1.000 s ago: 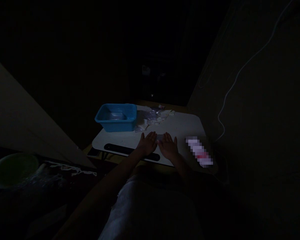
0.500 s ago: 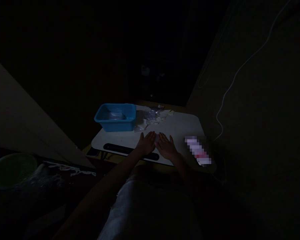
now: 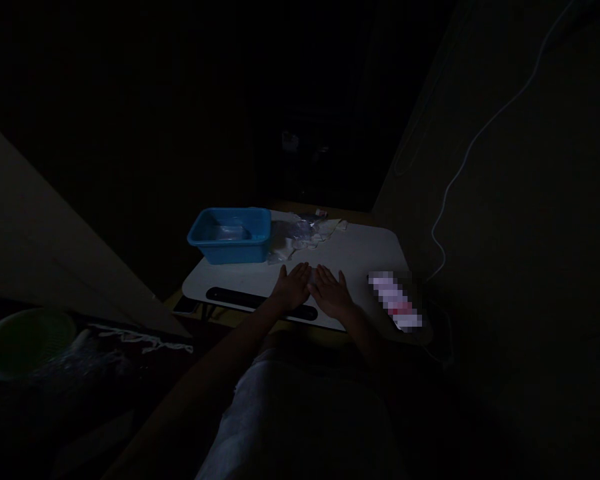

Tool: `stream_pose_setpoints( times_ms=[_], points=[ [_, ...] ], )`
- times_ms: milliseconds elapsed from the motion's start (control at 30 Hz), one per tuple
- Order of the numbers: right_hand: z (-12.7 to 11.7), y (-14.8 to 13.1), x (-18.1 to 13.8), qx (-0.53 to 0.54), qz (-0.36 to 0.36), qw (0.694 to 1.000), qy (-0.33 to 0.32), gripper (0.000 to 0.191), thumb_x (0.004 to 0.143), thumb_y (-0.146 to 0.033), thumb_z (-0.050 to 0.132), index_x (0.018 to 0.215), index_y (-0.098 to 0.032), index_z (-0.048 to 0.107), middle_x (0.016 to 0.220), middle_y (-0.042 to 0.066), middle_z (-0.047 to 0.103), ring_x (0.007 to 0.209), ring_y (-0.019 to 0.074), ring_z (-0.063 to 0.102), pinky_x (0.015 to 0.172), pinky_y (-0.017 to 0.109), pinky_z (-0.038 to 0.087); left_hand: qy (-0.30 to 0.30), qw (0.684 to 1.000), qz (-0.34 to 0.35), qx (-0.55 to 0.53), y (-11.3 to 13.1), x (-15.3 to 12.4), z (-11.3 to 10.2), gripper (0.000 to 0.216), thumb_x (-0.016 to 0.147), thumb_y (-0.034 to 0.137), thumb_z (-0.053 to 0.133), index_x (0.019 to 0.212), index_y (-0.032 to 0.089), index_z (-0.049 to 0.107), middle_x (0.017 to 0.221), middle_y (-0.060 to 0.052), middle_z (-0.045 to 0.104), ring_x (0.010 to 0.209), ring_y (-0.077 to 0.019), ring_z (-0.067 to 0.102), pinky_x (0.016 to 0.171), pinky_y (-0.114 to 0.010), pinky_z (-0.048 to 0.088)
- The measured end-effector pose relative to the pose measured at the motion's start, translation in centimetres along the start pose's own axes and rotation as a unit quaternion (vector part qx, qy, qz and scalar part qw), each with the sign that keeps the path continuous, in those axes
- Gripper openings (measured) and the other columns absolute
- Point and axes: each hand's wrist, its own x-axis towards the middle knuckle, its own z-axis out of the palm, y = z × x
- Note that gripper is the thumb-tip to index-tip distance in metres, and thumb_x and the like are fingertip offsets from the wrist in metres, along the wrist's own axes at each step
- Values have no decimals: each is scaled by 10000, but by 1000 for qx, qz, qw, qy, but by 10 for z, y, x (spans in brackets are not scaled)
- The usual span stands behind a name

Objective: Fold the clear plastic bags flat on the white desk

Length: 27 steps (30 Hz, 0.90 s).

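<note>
My left hand lies palm down on the white table, fingers stretched out. Close beside it, my right hand is laid flat in the same way, its thumb apart from the fingers. A small pale patch shows between the fingertips; the dim light hides what it is. Beyond the hands lie crumpled clear plastic bags and pale wrapper pieces. To their left stands a blue plastic tub with something clear inside it.
A lit, pixelated screen lies at the table's right edge. The black slot runs along its front edge. A white cable hangs down the right wall. A green basket is on the lower left, beside plastic.
Both hands stay flat in the same place. Only a slight shift of the camera view shows.
</note>
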Motion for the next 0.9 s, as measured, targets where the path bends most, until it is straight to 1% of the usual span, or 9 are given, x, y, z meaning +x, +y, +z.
stream_pose_setpoints(
  times_ms=[300, 533, 633, 700, 800, 900],
  points=[
    [2, -1, 0, 2, 22, 1000, 16, 608, 891, -452, 86, 1351, -97, 266, 1429, 109, 238, 1323, 194, 165, 1044, 502, 74, 15, 1000, -4, -2, 0, -1, 0, 509, 878, 311, 231, 1359, 147, 258, 1429, -108, 236, 1309, -233, 213, 1016, -528, 179],
    [5, -3, 1, 7, 117, 992, 42, 644, 885, -459, 89, 1329, -45, 304, 1412, 170, 261, 1317, 241, 175, 1032, 520, 64, 13, 1000, -11, -14, 1, -1, -1, 504, 892, 328, 201, 1358, 145, 254, 1429, -108, 232, 1312, -214, 208, 1014, -538, 167],
    [6, -2, 0, 4, 143, 989, 50, 663, 882, -466, 98, 1329, -16, 292, 1411, 192, 250, 1319, 257, 162, 1033, 514, 68, 14, 1000, -6, -10, 2, -2, -1, 508, 891, 321, 200, 1358, 128, 255, 1428, -117, 228, 1310, -223, 211, 1009, -546, 172],
    [5, -2, 0, 0, 130, 990, 55, 666, 879, -476, 106, 1347, -23, 252, 1428, 179, 209, 1328, 253, 126, 1036, 507, 74, 16, 1000, -5, -7, 2, -2, -2, 508, 888, 315, 205, 1359, 131, 256, 1426, -120, 232, 1309, -233, 211, 1007, -548, 178],
    [2, -1, -2, -9, 59, 997, 51, 635, 883, -468, 103, 1374, -75, 192, 1454, 117, 151, 1340, 214, 79, 1048, 486, 67, 7, 1000, -5, -3, 2, -2, -4, 513, 878, 305, 230, 1364, 143, 250, 1427, -117, 233, 1309, -247, 206, 1005, -551, 185],
    [0, 0, -3, -11, 1, 1000, 26, 600, 890, -450, 88, 1379, -117, 189, 1457, 79, 158, 1338, 181, 102, 1058, 465, 64, -2, 1000, -2, -1, 1, -2, -4, 524, 870, 306, 250, 1368, 144, 239, 1432, -114, 222, 1311, -249, 202, 1007, -548, 187]
  ],
)
